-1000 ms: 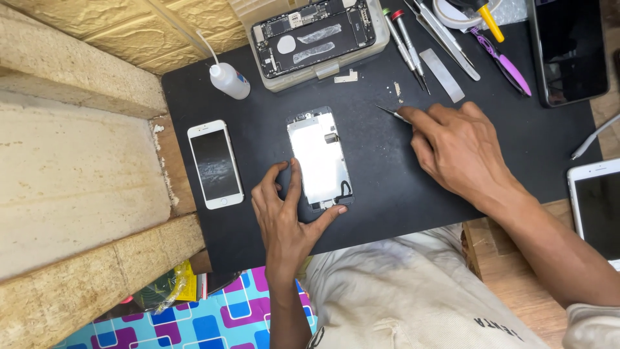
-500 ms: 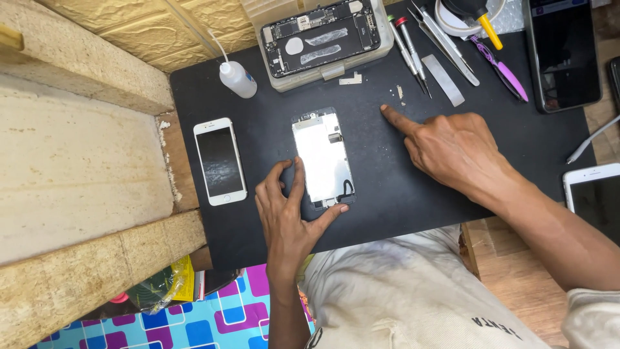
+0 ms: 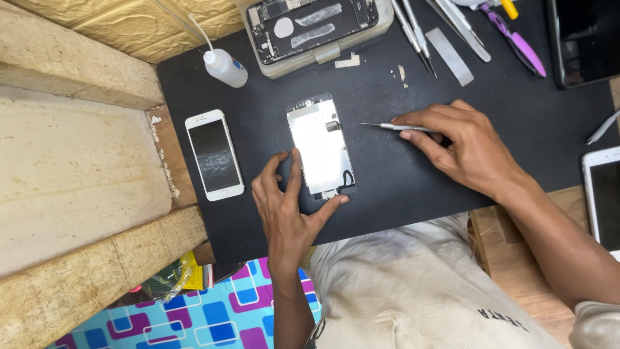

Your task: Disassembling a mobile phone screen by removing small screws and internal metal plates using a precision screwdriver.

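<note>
The person sits at a black work mat [image 3: 387,187] and both hands are on it. The left hand [image 3: 287,207] steadies a phone screen assembly [image 3: 321,147], which lies with the metal back plate up near the middle of the mat. The fingers of this hand are spread wide: the index finger touches the left edge of the assembly, and the thumb presses at its lower right corner. The hand does not lift the part, it only holds it in place on the mat.

The right hand [image 3: 462,145] rests on the mat just to the right of the assembly. Its thumb and first fingers are pinched narrow around a thin screwdriver [image 3: 395,126]. The tool lies almost flat, and its fine tip points left toward the upper right edge of the assembly. I cannot tell if the tip touches the plate.

To the left of the assembly lies a white phone [image 3: 214,154] with a dark screen, face up and well apart from it. Behind it stands a small white bottle [image 3: 225,67] with a long thin nozzle. At the far edge of the mat sits an opened phone body [image 3: 313,22], and beside it to the right lie tweezers [image 3: 414,29] and a purple tool [image 3: 520,48].
</note>
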